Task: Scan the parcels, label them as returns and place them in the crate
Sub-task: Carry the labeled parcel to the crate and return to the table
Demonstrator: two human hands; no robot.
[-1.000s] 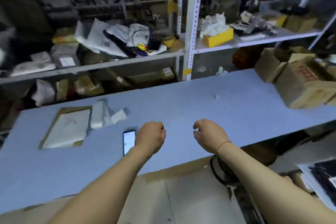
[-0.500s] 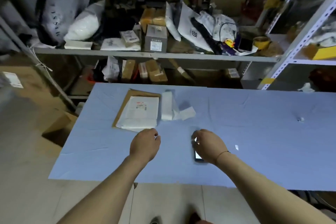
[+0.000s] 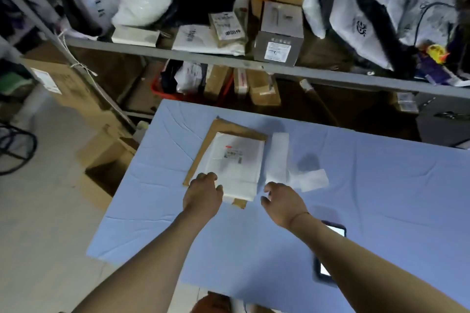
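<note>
A white parcel point(image 3: 236, 165) with a printed label lies on a brown envelope point(image 3: 223, 128) on the blue table point(image 3: 381, 198). My left hand point(image 3: 203, 195) is at the parcel's near left corner, its loosely curled fingertips touching the edge. My right hand point(image 3: 282, 201) hovers just off the parcel's near right corner, fingers loosely curled and holding nothing. A phone point(image 3: 329, 251) with a lit screen lies on the table, partly hidden under my right forearm. White label strips point(image 3: 278, 157) lie right of the parcel. A red crate point(image 3: 162, 90) with parcels stands behind the table under the shelf.
A grey shelf point(image 3: 178, 52) behind the table carries boxes, bags and mailers. Cardboard boxes point(image 3: 101, 150) stand on the floor to the left of the table. The table's left edge and near edge are close to my arms.
My view swung left and down. Both hands moved forward from the phone to the white parcel. The right hand left the phone, which now lies under my forearm.
</note>
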